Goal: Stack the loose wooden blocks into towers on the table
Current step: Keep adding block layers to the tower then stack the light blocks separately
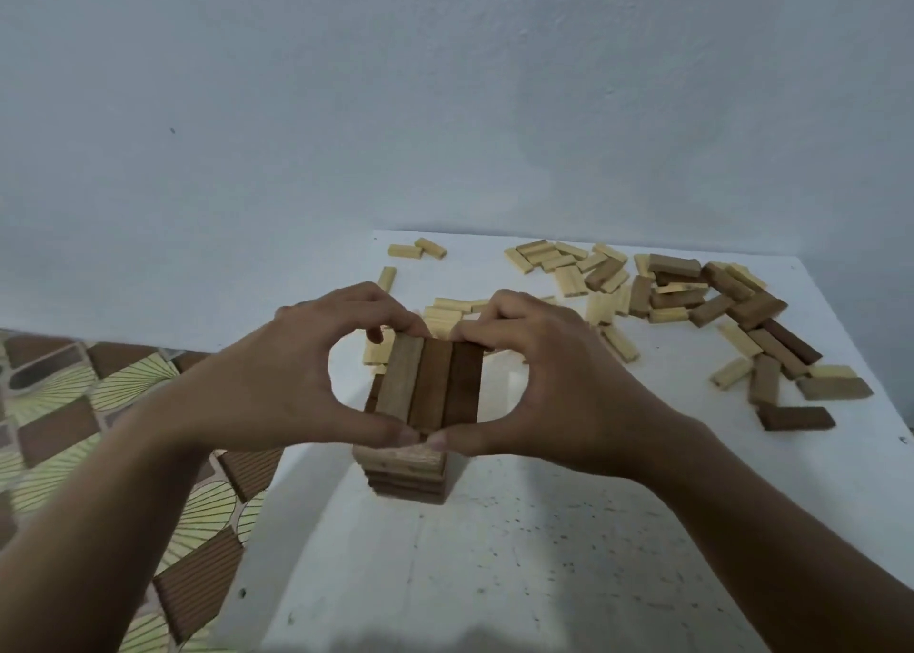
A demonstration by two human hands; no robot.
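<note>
A tower of wooden blocks stands on the white table, close to its left edge. Its top layer is three blocks side by side, one light and two darker brown. My left hand and my right hand frame that layer. Both thumbs press its near ends and the fingers curl over its far ends, squeezing the three blocks together. Loose blocks, pale and dark, lie scattered over the far right of the table.
A few pale blocks lie near the table's far left corner against the blue-grey wall. The table's left edge drops to a patterned tiled floor. The near table surface is speckled.
</note>
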